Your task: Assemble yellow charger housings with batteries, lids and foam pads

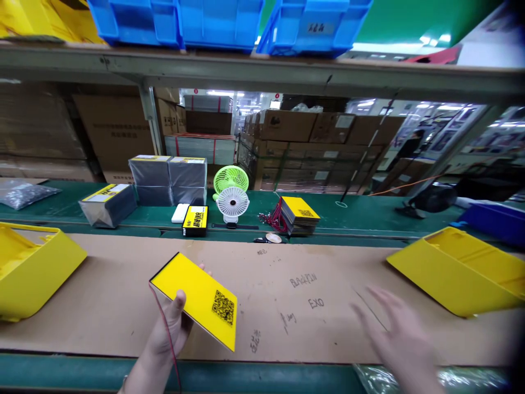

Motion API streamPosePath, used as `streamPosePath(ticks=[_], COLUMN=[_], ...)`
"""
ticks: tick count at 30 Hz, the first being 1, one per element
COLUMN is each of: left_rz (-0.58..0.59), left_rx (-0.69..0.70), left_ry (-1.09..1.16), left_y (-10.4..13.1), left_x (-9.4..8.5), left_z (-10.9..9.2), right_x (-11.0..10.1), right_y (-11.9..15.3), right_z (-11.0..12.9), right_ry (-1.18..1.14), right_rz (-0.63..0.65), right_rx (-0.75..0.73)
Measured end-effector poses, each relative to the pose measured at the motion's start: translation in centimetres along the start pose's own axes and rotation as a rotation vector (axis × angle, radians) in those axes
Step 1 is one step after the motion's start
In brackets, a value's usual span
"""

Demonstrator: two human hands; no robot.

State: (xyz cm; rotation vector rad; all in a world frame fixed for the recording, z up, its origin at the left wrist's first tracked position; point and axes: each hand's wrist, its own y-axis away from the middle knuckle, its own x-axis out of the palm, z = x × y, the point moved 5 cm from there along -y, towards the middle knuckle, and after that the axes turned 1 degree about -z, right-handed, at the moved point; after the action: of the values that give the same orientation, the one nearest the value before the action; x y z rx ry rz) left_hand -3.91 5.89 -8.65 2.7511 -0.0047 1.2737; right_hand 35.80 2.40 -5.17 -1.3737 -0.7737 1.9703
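Observation:
My left hand (174, 328) grips a flat yellow card (197, 298) printed with a QR code, thumb on its near edge and fingers behind. A thin red cord (166, 323) hangs from the card's left corner down across my wrist. The card is tilted above the brown cardboard sheet (287, 334) on the bench. Over the right part of this sheet, my right hand (400, 339) is blurred by motion, fingers apart, with nothing visible in it. A thin dark line (371, 309) shows on the cardboard by its fingers; I cannot tell whether it is a mark or a strand.
Yellow bins (41, 273) stand at left and right. Behind the cardboard are a stack of yellow cards (299, 210) with red cords, a white fan (232, 203), a green fan (230, 178), a small yellow-black box (195, 221) and wrapped blocks (168, 178). Blue bins (221, 24) line the shelf overhead.

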Motion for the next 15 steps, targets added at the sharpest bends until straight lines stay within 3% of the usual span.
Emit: streamPosePath(ticks=[3,5,7,9,11,13,15], left_rz=[0.031,0.047,0.086,0.148,0.147,-0.084,-0.423], left_rx=[-0.017,-0.016,0.011,0.039,0.058,0.132,0.268], left_ry=[-0.018,-0.051,-0.137,-0.331,-0.668,-1.111,-1.445], left_y=[0.5,0.9,0.9,0.6,-0.1,-0.9,-0.9], left_x=[1.6,2.1,2.0,1.2,-0.8,-4.4,-8.2], left_z=[1.4,2.2,2.0,0.4,-2.7,-8.1,-15.0], right_x=[5.2,6.5,6.7,6.5,6.5,6.8,7.1], right_y=[1.8,3.3,3.9,3.5,2.6,1.9,1.9], right_z=[9.2,15.1,18.6,19.2,17.6,14.9,11.9], right_ry=[-0.206,-0.326,-0.426,-0.525,-0.598,-0.609,-0.55], right_rz=[0.283,0.381,0.391,0.364,0.322,0.279,0.257], right_rx=[-0.392,-0.632,-0.74,-0.716,-0.603,-0.474,-0.344])
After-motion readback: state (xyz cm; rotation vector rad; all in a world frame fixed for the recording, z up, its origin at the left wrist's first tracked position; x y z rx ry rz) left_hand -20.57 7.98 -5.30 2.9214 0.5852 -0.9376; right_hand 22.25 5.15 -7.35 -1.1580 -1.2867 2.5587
